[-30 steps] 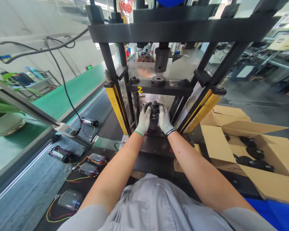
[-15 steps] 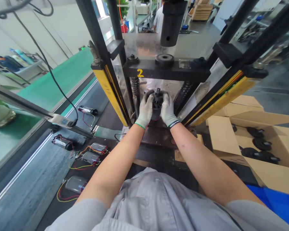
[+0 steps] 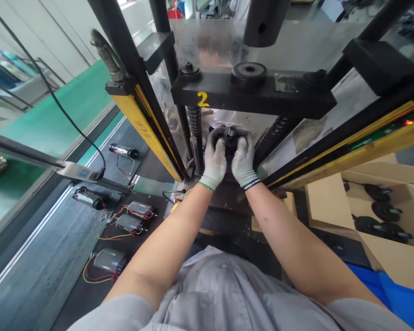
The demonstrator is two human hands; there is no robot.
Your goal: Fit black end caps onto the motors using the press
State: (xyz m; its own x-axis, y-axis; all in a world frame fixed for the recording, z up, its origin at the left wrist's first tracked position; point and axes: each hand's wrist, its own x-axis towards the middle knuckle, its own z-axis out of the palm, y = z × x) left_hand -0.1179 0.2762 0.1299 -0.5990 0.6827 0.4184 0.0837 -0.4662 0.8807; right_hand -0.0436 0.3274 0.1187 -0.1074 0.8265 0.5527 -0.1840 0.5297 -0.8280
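We're live, forearms (image 3: 174, 243) reaching up from the grey shirt (image 3: 224, 285) at six o'clock. Out at eight o'clock lies a large grey motor (image 3: 105, 260), with two smaller motors (image 3: 128, 223) just past it. Over at four o'clock sits a cardboard box (image 3: 389, 264) with black wheels (image 3: 386, 210) inside.

Now the middle, and here's the action! Our left hand (image 3: 214, 158) closes in at nine o'clock, our right hand (image 3: 244, 158) at three, both gloved, both clamped on the black part (image 3: 231, 143). It's there between them, this side of the crossbar (image 3: 224, 99), its stubby post (image 3: 231, 132) poking up. Our hands hide its lower side, so we can't tell how it's seated.

How do we do this well? Even pressure from both palms, we'd say, so the part stands straight and leans toward neither hand. Thumbs low on the sides, fingers off that post, wrists level.

Farther out at twelve o'clock runs that crossbar, yellow number (image 3: 203, 99) on its face, a spring (image 3: 195, 122) beneath its left end. And beyond, at one o'clock, a thick metal rod (image 3: 266, 27) hangs clear above the bar; we'd want our fingers well away from its line.
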